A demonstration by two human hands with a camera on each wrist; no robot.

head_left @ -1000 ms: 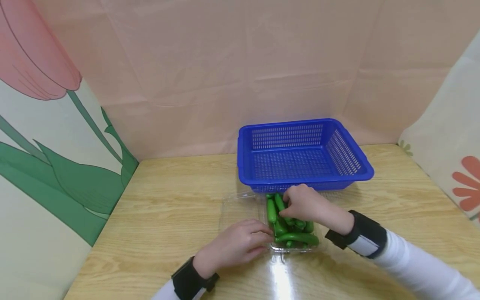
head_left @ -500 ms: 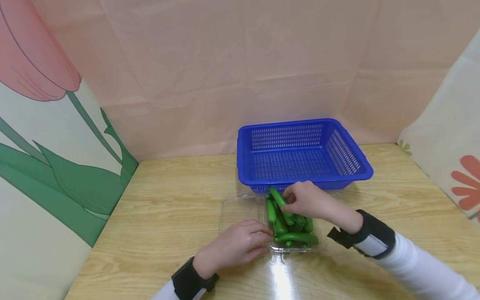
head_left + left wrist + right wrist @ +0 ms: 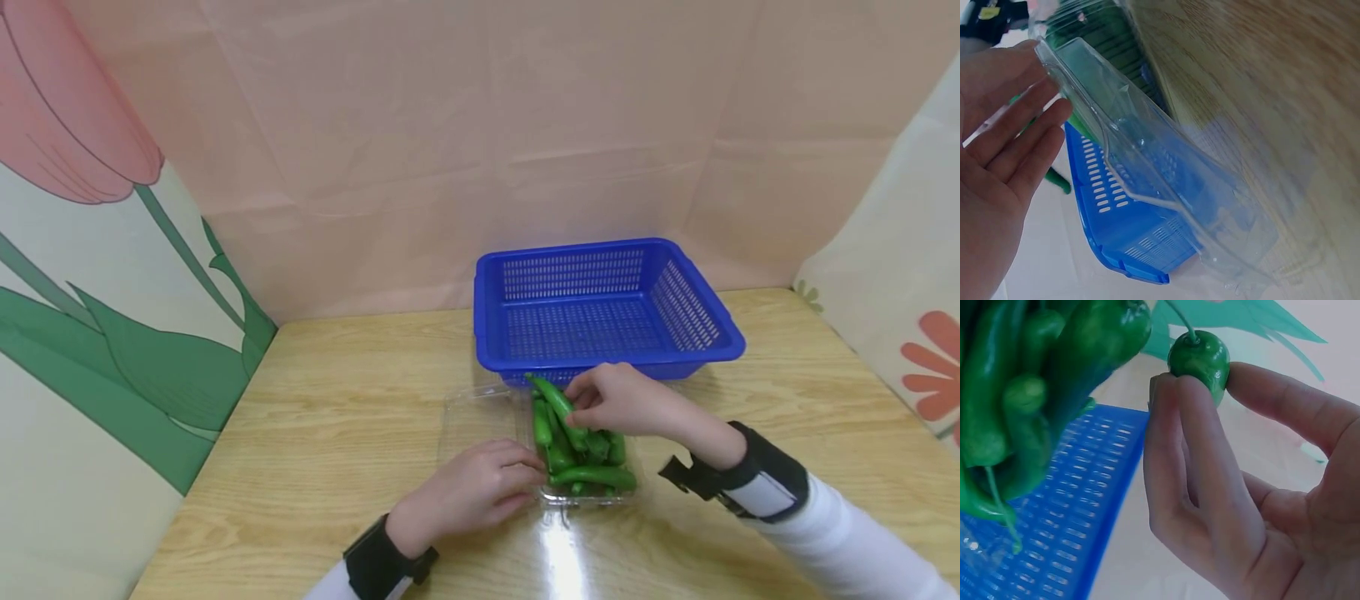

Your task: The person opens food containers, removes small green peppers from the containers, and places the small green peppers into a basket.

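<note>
A green chili pepper (image 3: 550,393) is pinched between the thumb and fingertips of my right hand (image 3: 628,402). In the right wrist view this pepper (image 3: 1200,357) has its stem end toward the camera. The pepper slants over a clear plastic clamshell box (image 3: 581,500), which holds several more green peppers (image 3: 592,476). My left hand (image 3: 480,486) lies at the box's left side, fingertips at its edge. Seen from the left wrist, the fingers (image 3: 1025,140) are nearly straight beside the clear rim (image 3: 1107,137).
Just behind the box stands a blue perforated basket (image 3: 600,367) with nothing in it. The box's clear lid (image 3: 476,421) lies folded out to the left on the wooden table (image 3: 330,433). A pinkish cloth backdrop (image 3: 375,167) rises behind.
The right hand has lifted the pepper a little from the pile, its far end rising and swinging left. The right wrist has shifted right. The left hand has stayed in place.
</note>
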